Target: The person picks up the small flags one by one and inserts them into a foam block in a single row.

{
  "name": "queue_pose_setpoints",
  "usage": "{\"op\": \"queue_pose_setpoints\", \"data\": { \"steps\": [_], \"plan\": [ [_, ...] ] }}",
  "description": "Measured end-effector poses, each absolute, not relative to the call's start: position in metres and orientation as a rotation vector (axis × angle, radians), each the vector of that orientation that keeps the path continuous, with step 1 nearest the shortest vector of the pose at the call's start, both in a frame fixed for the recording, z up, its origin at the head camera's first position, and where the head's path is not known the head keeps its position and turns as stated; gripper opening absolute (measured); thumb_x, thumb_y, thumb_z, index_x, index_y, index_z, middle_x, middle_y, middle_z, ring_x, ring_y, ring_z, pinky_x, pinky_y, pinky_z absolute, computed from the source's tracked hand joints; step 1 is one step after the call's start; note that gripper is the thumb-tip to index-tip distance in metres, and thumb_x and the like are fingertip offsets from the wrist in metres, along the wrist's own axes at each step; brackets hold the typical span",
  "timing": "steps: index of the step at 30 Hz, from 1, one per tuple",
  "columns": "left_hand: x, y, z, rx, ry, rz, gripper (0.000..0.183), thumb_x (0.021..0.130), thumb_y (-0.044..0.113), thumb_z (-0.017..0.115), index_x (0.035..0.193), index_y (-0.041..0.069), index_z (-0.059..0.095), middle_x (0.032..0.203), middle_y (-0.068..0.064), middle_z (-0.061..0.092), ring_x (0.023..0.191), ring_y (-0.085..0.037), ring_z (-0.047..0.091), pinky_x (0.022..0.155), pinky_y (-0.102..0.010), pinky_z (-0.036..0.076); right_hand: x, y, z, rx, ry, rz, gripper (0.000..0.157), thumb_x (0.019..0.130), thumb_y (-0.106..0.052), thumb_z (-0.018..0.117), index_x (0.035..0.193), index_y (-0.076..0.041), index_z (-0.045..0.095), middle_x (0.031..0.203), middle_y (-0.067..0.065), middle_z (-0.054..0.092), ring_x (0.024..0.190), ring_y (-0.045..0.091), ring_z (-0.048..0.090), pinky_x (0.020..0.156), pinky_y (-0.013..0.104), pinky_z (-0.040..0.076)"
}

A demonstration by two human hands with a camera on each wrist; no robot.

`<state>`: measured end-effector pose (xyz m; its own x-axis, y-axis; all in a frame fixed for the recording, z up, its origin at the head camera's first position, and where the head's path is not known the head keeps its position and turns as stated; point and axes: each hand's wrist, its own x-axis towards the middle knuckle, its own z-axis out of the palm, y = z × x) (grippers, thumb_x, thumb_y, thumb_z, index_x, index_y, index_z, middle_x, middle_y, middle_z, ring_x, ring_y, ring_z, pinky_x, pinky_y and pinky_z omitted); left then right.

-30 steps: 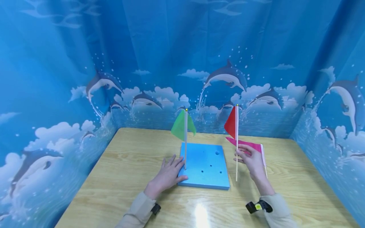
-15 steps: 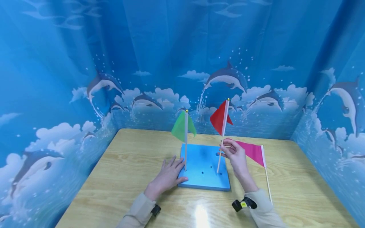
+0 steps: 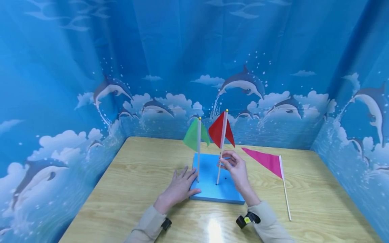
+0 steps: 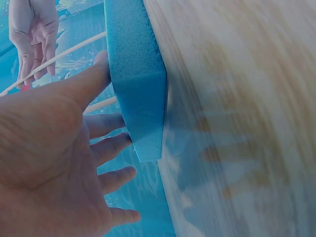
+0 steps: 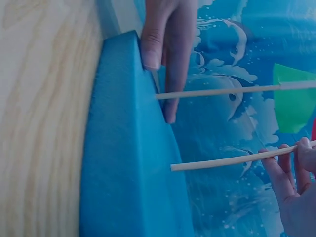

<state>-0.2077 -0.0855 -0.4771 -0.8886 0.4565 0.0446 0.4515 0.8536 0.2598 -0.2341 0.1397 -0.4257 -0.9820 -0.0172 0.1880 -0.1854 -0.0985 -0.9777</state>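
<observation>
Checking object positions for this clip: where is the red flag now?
In the head view, the red flag is right of the green flag, over the blue board, its stick tilted slightly and held by the right hand.

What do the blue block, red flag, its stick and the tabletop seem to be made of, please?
Blue block: probably foam, matte, from the fine pitted texture on its edge.
Red flag: likely thin, matte fabric, since it droops softly.
Its stick: seemingly bare wood, matte, from its pale tan colour.
Tabletop: wood or wood-look laminate, grained, and glossy judging by the bright reflection.
</observation>
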Motion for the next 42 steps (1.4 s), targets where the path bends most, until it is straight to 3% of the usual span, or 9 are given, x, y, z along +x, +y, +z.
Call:
{"op": "queue_pose_setpoints", "data": {
  "steps": [8,16,38,42],
  "plan": [
    [-0.208,-0.085,-0.478,0.717,3.004,0.403,0.07,0.087,0.055,0.05,0.143,0.018,0.034,0.15,-0.004,0.028,0.139,-0.035,0.016,0.106,-0.065,0.013,-0.231,0.133,-0.431,0.268,-2.119,2.172,0.028,0.087,-0.006,0.06,0.112,0.006,0.055,0.108,0.034,0.055,0.097,0.048,0.056,0.078,0.039,0.055],
    [-0.209,-0.085,-0.479,0.708,3.002,0.408,0.071,0.086,0.057,0.049,0.144,0.019,0.033,0.151,-0.003,0.027,0.139,-0.034,0.015,0.106,-0.065,0.012,-0.237,0.135,-0.455,0.243,-2.13,2.167,0.027,0.086,-0.014,0.063,0.11,-0.003,0.058,0.104,0.023,0.06,0.093,0.041,0.06,0.076,0.037,0.056],
    [-0.211,-0.084,-0.479,0.68,3.005,0.377,0.072,0.085,0.058,0.049,0.144,0.021,0.031,0.151,-0.002,0.027,0.14,-0.034,0.014,0.106,-0.065,0.013,-0.237,0.133,-0.461,0.187,-2.124,2.172,0.026,0.086,-0.012,0.064,0.11,-0.002,0.059,0.104,0.022,0.06,0.089,0.03,0.063,0.077,0.038,0.055],
    [-0.211,-0.084,-0.479,0.688,3.005,0.384,0.072,0.086,0.058,0.049,0.144,0.02,0.031,0.151,-0.002,0.027,0.139,-0.034,0.015,0.106,-0.065,0.013,-0.236,0.133,-0.459,0.163,-2.16,2.141,0.027,0.085,-0.013,0.065,0.111,-0.006,0.059,0.106,0.018,0.061,0.093,0.036,0.061,0.076,0.035,0.056]
  ]
}}
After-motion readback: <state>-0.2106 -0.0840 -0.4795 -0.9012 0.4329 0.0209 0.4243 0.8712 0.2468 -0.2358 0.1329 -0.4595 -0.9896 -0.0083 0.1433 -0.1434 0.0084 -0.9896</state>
